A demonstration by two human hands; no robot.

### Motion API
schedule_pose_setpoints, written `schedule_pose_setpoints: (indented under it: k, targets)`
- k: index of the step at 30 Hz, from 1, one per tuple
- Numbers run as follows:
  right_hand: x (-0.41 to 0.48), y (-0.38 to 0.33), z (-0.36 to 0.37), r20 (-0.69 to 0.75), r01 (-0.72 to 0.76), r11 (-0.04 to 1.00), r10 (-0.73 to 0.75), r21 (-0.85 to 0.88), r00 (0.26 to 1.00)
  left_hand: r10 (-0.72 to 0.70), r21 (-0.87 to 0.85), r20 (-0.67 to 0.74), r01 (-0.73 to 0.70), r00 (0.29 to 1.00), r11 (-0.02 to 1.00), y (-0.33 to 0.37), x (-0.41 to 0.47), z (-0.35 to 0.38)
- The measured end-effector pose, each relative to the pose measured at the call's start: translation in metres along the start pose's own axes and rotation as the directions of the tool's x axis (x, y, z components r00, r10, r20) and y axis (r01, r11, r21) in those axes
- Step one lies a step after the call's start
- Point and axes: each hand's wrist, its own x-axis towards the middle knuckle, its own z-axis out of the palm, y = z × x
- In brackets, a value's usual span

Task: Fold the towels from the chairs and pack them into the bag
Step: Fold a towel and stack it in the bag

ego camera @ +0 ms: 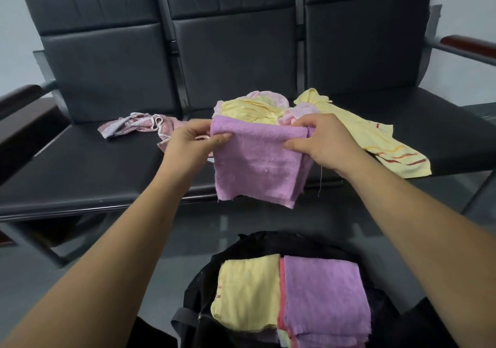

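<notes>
Head view: my left hand [193,143] pinched the left end of a lilac terry towel [255,165] along its folded top edge, thumb in front and fingers curled behind. My right hand [319,143] gripped the right end, fingers hooked over the fold and thumb pressed on the front. Both bare forearms reached forward and converged on the towel, which hung doubled over the near edge of the black padded bench seats [80,165]. Just beyond it lay a crumpled heap of yellow and pink towels [252,109], with a yellow red-striped towel [375,138] spread to the right and a pink patterned cloth [139,126] to the left. Near me the black fabric bag [241,243] stood open, holding a folded yellow towel [247,294] beside a folded lilac towel [324,294].
</notes>
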Motion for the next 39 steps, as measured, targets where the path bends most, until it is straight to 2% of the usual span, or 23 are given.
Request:
schedule_pose_setpoints:
  k: [2,4,7,9,12,14,16,18,20,21,25,28,31,34,37,39]
  targets:
    - [0.004,0.003,-0.001,-0.038,-0.005,0.998,0.007,0.058,0.999,0.045,0.001,-0.018,-0.045,0.999,0.999,0.0,0.001,0.001]
    - [0.005,0.005,-0.001,-0.056,-0.034,0.986,0.043,0.165,0.998,0.072,-0.08,0.029,-0.069,0.997,0.994,0.004,-0.002,0.004]
    - [0.005,0.008,-0.001,-0.042,-0.063,0.92,0.086,0.387,0.995,0.078,-0.172,0.062,-0.066,0.995,0.983,0.006,-0.006,0.007]
    - [0.005,0.008,0.0,0.012,-0.109,0.829,0.122,0.549,0.992,0.06,-0.19,0.049,-0.05,0.997,0.981,0.005,-0.008,0.01]
    - [0.005,0.008,0.003,0.056,-0.175,0.731,0.184,0.659,0.981,0.042,-0.186,0.017,-0.038,0.999,0.982,0.003,-0.009,0.013]
    - [0.004,0.008,0.004,0.111,-0.231,0.598,0.231,0.767,0.967,0.037,-0.177,0.009,-0.035,0.999,0.984,0.003,-0.011,0.015]
    - [0.004,0.01,0.004,0.227,-0.315,0.431,0.243,0.846,0.943,0.015,-0.17,0.01,-0.013,1.0,0.985,-0.001,-0.011,0.015]
    - [0.001,0.015,0.008,0.352,-0.402,0.376,0.197,0.835,0.915,-0.029,-0.173,0.001,0.029,1.0,0.984,-0.007,-0.013,0.014]
    - [-0.005,0.024,0.021,0.41,-0.453,0.402,0.193,0.796,0.892,-0.092,-0.139,-0.006,0.09,0.996,0.986,-0.016,-0.016,0.01]
    - [-0.008,0.029,0.029,0.421,-0.474,0.406,0.219,0.781,0.88,-0.131,-0.12,-0.003,0.129,0.991,0.984,-0.023,-0.017,0.009]
    - [-0.022,0.054,0.065,0.409,-0.519,0.315,0.354,0.795,0.841,-0.302,-0.059,0.045,0.304,0.952,0.951,-0.056,-0.029,0.007]
    - [-0.035,0.075,0.092,0.395,-0.566,0.342,0.454,0.75,0.798,-0.425,0.001,0.055,0.425,0.904,0.905,-0.089,-0.041,0.004]
    - [-0.056,0.106,0.125,0.372,-0.661,0.406,0.589,0.631,0.717,-0.538,0.093,0.057,0.532,0.841,0.842,-0.123,-0.06,0.003]
    - [-0.08,0.139,0.158,0.389,-0.78,0.418,0.695,0.466,0.605,-0.646,0.194,0.076,0.624,0.759,0.757,-0.157,-0.091,0.007]
    - [-0.099,0.165,0.187,0.4,-0.85,0.429,0.753,0.304,0.523,-0.707,0.319,0.071,0.656,0.704,0.684,-0.188,-0.123,0.015]
    - [-0.107,0.177,0.198,0.413,-0.876,0.423,0.772,0.233,0.483,-0.738,0.34,0.084,0.677,0.669,0.653,-0.195,-0.133,0.021]
